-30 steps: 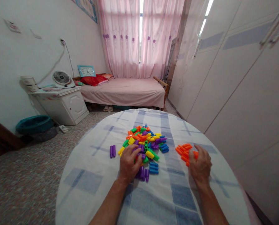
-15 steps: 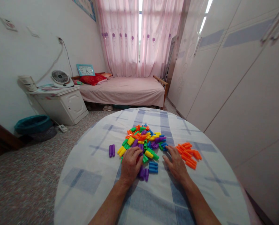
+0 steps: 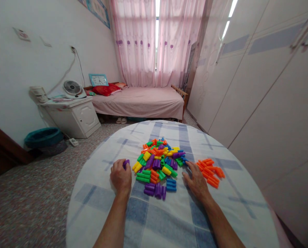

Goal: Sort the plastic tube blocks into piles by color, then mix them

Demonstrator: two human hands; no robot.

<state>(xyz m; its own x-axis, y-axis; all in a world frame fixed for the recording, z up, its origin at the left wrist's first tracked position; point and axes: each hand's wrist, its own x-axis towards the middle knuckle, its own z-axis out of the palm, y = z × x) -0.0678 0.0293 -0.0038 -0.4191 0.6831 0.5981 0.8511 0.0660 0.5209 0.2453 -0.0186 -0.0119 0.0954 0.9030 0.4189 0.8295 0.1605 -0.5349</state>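
A purple piece (image 3: 127,162) is being pinched by the left hand (image 3: 120,175), while blue pieces (image 3: 184,159) could be scattered if brushed by the right hand (image 3: 195,181), its grip spread.

Window gap (image 3: 157,32): daylight is entering as a narrow strip and is burning out to white.
Curtains (image 3: 135,63): fabric is glowing pink and is diffusing the backlight.
Wardrobe (image 3: 249,93): two hard white streaks are glaring near the top; the lower doors are falling into dull gray.
Bed (image 3: 143,100): the top is receiving soft light; the space underneath is sinking into shadow.
Bench (image 3: 97,210): even, moderate light is covering the cloth; faint, soft shadows are forming near both forearms (image 3: 115,217).
Plastic pieces (image 3: 166,170): colors are reading saturated; small outlines are softening slightly.
Floor (image 3: 37,196): speckle is smearing toward the lower left.
Frame edges: wide-angle distortion is stretching walls and doors outward.
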